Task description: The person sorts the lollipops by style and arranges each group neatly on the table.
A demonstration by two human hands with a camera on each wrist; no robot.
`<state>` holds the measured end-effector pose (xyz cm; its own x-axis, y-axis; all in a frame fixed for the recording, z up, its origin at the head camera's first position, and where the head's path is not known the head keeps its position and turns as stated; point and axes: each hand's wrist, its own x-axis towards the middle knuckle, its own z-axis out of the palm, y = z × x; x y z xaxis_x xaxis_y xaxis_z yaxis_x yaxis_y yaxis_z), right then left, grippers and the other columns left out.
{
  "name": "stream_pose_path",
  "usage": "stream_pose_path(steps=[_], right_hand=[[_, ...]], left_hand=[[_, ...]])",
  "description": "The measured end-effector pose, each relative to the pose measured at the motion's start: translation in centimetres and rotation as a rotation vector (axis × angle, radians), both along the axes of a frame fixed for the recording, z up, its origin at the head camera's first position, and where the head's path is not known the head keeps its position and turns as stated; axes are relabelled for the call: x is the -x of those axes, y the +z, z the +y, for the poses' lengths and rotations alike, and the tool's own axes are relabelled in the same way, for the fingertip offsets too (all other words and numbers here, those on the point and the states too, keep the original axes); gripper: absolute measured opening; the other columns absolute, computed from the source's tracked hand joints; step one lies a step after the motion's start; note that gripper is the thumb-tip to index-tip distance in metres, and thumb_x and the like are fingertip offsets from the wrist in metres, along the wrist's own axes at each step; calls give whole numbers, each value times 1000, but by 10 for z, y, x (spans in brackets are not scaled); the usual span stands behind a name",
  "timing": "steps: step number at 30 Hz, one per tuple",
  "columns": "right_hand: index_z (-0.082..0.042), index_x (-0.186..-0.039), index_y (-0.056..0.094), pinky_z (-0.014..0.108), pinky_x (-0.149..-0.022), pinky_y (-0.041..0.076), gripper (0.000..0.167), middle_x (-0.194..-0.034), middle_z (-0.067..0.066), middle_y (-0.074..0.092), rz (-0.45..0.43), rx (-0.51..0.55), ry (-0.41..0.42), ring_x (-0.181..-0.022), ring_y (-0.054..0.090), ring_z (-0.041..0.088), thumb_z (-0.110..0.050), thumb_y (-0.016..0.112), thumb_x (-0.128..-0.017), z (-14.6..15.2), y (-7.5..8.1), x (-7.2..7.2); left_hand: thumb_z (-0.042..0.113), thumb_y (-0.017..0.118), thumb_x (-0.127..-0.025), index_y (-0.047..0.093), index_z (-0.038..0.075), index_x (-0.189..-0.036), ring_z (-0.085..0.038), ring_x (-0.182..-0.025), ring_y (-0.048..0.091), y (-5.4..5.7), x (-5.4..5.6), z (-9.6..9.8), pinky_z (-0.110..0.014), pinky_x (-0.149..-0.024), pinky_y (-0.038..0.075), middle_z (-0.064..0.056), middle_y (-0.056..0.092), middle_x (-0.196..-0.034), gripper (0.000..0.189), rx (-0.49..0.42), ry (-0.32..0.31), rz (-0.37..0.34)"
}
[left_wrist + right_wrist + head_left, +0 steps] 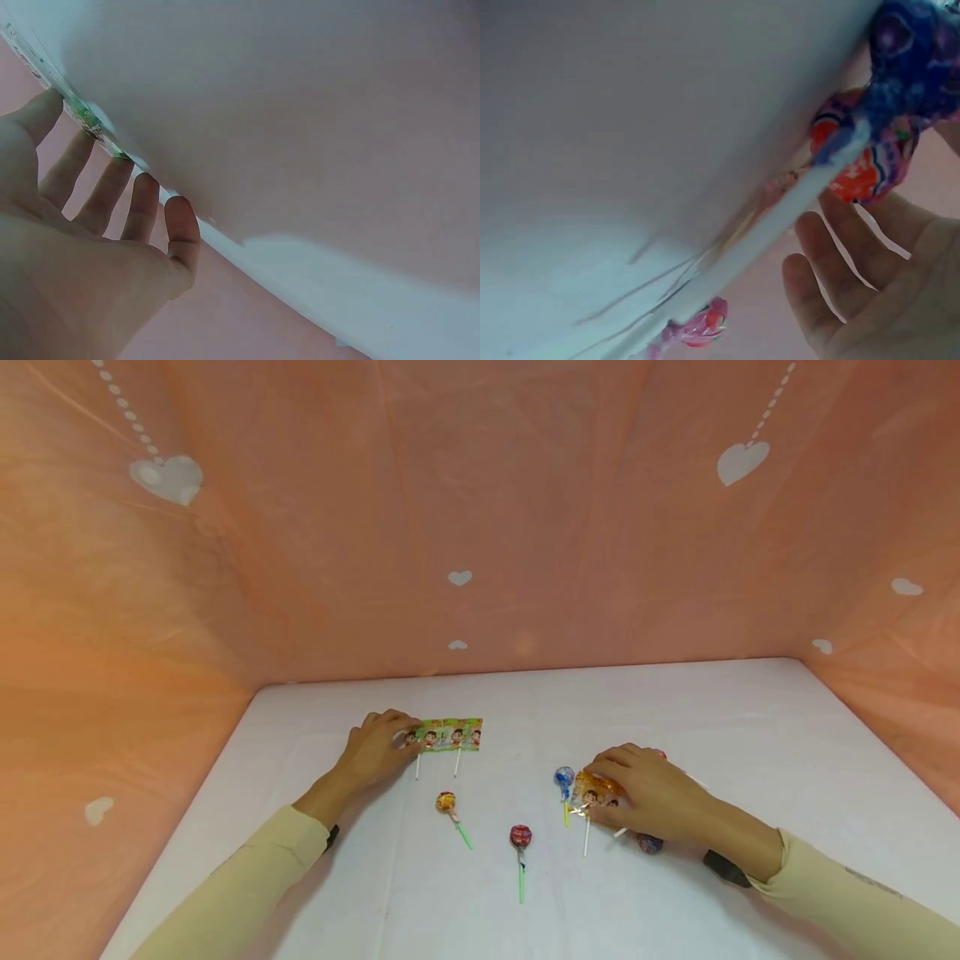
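In the head view, my left hand (378,746) is at the left end of a green lollipop packet (450,735), which lies flat with two white sticks pointing toward me. The left wrist view shows the fingers (109,191) spread and relaxed, thumb and fingertips touching the packet's edge (86,116). To the right, my right hand (656,789) holds an orange lollipop packet (588,789) between thumb and fingers, partly covering it; white sticks poke out below. A dark blue wrapped lollipop (650,843) lies under the right wrist, and a red one (660,754) shows behind the hand.
A blue lollipop with a yellow stick (564,778) lies just left of the orange packet. Nearer me are a yellow lollipop (446,802) and a red lollipop (521,837), both on green sticks. Orange cloth walls (525,527) surround the white tabletop (360,877).
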<state>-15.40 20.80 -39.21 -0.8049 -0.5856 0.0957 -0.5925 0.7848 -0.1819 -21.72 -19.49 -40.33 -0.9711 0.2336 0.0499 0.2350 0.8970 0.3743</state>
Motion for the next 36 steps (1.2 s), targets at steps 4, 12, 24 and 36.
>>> stream_pose_path(steps=[4,12,24,36], right_hand=[[-13,-126,66,50,-100,49,60,-124,2,63,-15,-37,-19,-120,57,25,-54,73,-83,2,2,-2],[-13,-128,64,50,-100,49,60,-127,3,62,-41,-47,-47,-122,56,25,-50,75,-81,3,2,-1],[-13,-118,68,46,-95,51,55,-116,0,63,-2,-27,-57,-112,58,21,-51,76,-80,3,-3,-2],[-13,-109,72,50,-96,46,50,-106,0,68,101,-68,-60,-105,63,23,-50,77,-76,-1,-3,-5]], left_hand=[[37,64,-95,63,15,-133,-36,-129,48,1,-1,0,-56,-97,38,-11,58,-139,44,-12,0,-1],[37,64,-95,63,15,-134,-36,-128,48,1,-2,0,-56,-95,38,-11,58,-139,44,-1,-4,7],[36,64,-95,63,15,-133,-37,-128,48,3,-3,0,-56,-95,39,-11,58,-138,44,3,-1,-1],[34,65,-95,62,14,-134,-36,-128,48,4,-4,0,-57,-97,38,-12,57,-139,44,5,-2,-4]])
